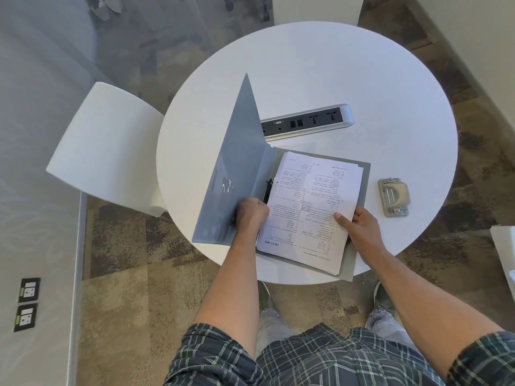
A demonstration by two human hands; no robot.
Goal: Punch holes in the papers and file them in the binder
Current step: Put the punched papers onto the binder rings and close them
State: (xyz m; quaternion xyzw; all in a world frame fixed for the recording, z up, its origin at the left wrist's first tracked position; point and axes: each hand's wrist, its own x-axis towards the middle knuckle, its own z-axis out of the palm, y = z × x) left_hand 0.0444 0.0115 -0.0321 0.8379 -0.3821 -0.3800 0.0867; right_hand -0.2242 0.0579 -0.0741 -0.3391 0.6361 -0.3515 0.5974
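A grey binder [361, 185] lies open on the round white table [334, 73], its front cover [237, 162] raised and leaning left. A stack of printed papers [315, 201] lies on the binder's back panel, beside the black ring clip [269, 188] at the spine. My left hand [252, 214] is curled at the spine near the clip, against the papers' left edge and the raised cover. My right hand [359, 224] grips the papers' right edge, thumb on top. A grey hole punch [393, 196] sits on the table to the right of the binder.
A power and socket strip [306, 121] is set into the table behind the binder. A white chair [108, 146] stands at the left of the table. Something white [504, 246] shows at the right frame edge. Patterned carpet lies below.
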